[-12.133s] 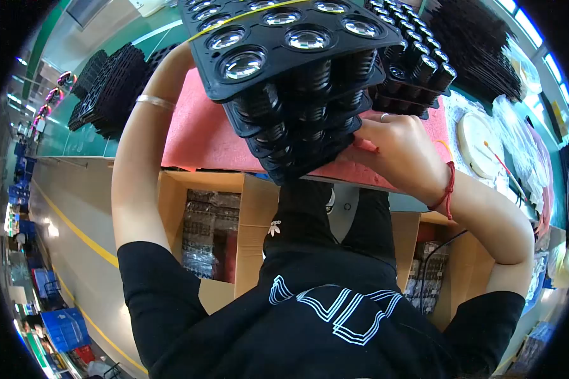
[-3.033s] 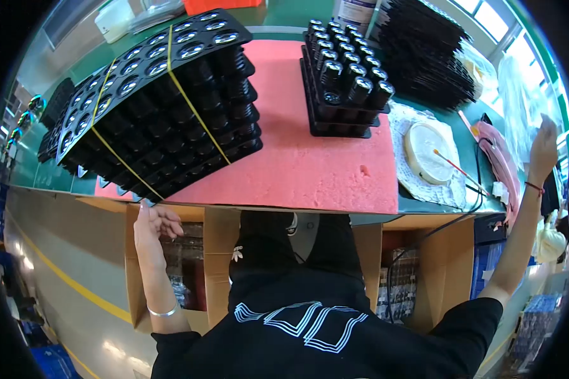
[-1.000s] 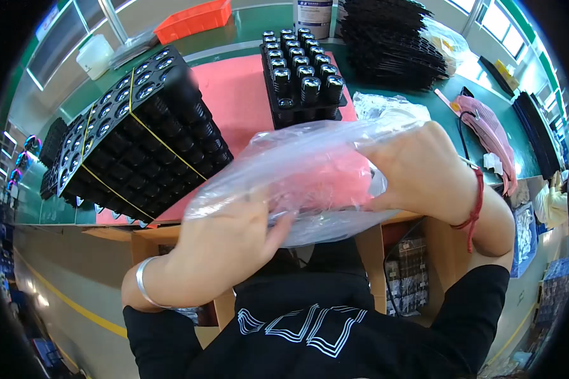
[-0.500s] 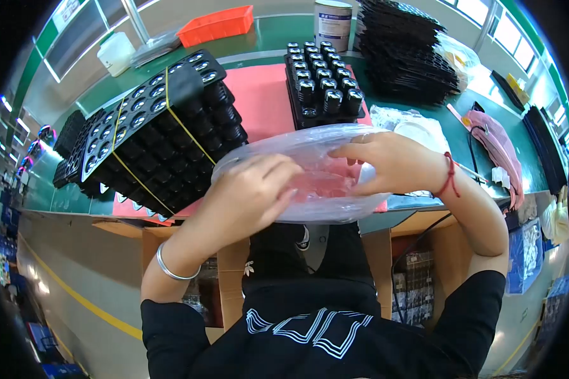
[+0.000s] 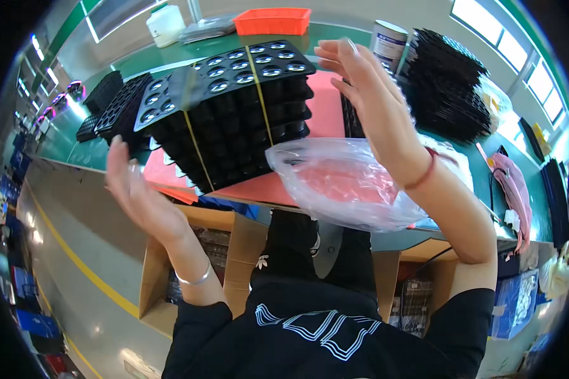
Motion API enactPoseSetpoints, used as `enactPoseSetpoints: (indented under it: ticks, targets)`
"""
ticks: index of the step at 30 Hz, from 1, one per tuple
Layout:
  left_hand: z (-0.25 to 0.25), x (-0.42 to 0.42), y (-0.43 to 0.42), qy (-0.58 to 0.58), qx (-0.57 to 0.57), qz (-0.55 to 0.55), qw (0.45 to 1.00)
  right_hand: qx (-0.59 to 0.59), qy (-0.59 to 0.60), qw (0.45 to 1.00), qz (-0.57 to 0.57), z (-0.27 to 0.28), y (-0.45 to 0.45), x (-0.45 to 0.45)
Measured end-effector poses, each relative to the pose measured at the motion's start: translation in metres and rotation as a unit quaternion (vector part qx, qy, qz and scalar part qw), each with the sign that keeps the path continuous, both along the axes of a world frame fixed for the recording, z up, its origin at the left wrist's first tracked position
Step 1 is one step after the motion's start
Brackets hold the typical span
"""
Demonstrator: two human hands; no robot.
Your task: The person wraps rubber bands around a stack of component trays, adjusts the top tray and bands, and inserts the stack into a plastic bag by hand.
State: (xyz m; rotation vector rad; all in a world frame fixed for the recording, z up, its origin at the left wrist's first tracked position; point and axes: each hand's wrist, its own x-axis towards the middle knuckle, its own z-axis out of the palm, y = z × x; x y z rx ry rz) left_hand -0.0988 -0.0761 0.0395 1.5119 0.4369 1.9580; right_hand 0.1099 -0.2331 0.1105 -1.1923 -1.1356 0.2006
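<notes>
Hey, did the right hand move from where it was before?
Yes: the right hand left the clear bag and went forward, closer to the tin.

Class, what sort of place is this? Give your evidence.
Probably a factory workstation: a strapped stack of black trays, open cardboard boxes under the green bench, and a yellow floor line.

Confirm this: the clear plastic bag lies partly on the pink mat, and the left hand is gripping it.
Wrong about the grip: the head view shows the left hand open, apart from the clear plastic bag, near the strapped tray stack. The bag does lie partly on the pink mat.
</notes>
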Motion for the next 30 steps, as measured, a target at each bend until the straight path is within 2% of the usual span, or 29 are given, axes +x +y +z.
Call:
enactPoseSetpoints:
  ticks: [2,3,4,6,8,9,11,14,15,18,20,23,24,27,28,30]
  targets:
    - [-0.006,0.004,0.021,-0.03,-0.174,-0.156,0.972,-0.035,0.048,0.998,-0.037,-0.012,0.033,0.019]
    - [-0.02,0.007,0.034,-0.008,-0.237,-0.14,0.961,-0.037,0.045,0.998,-0.033,-0.009,0.039,0.01]
    - [-0.024,0.007,0.037,0.018,-0.275,-0.189,0.943,-0.092,0.139,0.986,-0.011,-0.005,0.044,-0.001]
    - [-0.024,0.01,0.032,0.043,-0.31,-0.239,0.919,-0.146,0.229,0.962,0.01,-0.005,0.051,-0.006]
    - [-0.02,0.018,0.017,0.007,-0.307,-0.275,0.911,-0.159,0.322,0.93,0.074,-0.017,0.06,-0.001]
    - [-0.023,0.019,0.021,0.008,-0.31,-0.278,0.909,-0.161,0.324,0.93,0.069,-0.016,0.059,-0.003]
    - [-0.033,0.021,0.031,-0.037,-0.31,-0.319,0.895,-0.245,0.375,0.894,0.022,-0.01,0.051,-0.011]
    - [-0.03,0.025,0.027,-0.08,-0.262,-0.316,0.908,-0.187,0.427,0.883,0.047,-0.006,0.052,-0.02]
    - [-0.023,0.026,0.02,-0.081,-0.262,-0.319,0.907,-0.185,0.426,0.884,0.044,-0.006,0.053,-0.02]
    - [-0.008,0.028,0.008,-0.079,-0.322,-0.227,0.916,-0.165,0.426,0.887,0.075,-0.009,0.054,-0.019]
    - [-0.014,0.023,0.021,-0.069,-0.278,-0.281,0.916,-0.147,0.438,0.885,0.056,-0.005,0.053,-0.024]
    - [0.004,0.02,0.029,-0.087,-0.264,-0.327,0.903,-0.114,0.429,0.893,0.073,0.003,0.057,-0.021]
    - [0.012,0.022,0.028,-0.085,-0.265,-0.263,0.924,-0.089,0.41,0.903,0.093,0.007,0.059,-0.02]
    - [0.037,0.018,0.031,-0.104,-0.214,-0.252,0.938,-0.041,0.367,0.924,0.094,0.029,0.058,-0.025]
    - [0.04,0.016,0.037,-0.105,-0.205,-0.199,0.953,-0.009,0.397,0.908,0.129,0.037,0.054,-0.026]
    - [0.061,0.018,0.019,-0.13,-0.218,-0.198,0.947,-0.01,0.384,0.917,0.104,0.042,0.05,-0.011]
